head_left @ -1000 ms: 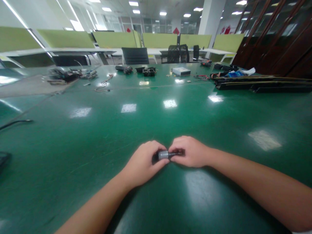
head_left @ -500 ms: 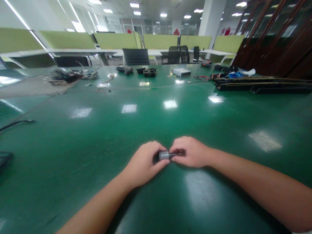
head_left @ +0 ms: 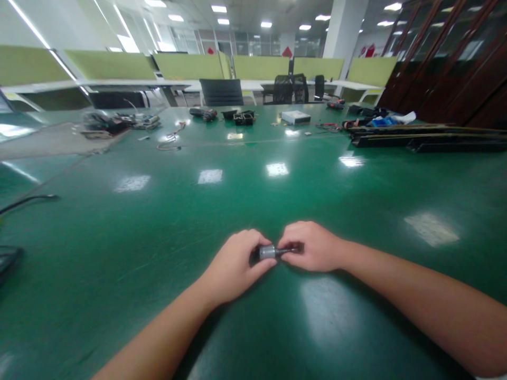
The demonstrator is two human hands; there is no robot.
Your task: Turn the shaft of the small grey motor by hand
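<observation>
Between my two hands, low over the table, lies a short silver metal cylinder with a thin dark stem pointing right. My left hand is closed around the cylinder, thumb in front and fingers behind. Its left end is dark and partly covered by that hand. Fingers of my right hand pinch the stem just beyond the cylinder. The stem's far end runs into the right palm, where its shape is blurred. Which kind of part this is, I cannot tell.
The glossy green table reflects ceiling lights. Along its far side are a white box, black parts and a cable. Long dark bars lie at the right. A black cable end enters from the left.
My right fingers have shifted very slightly right along the stem, away from the cylinder. My left hand keeps the same hold.
</observation>
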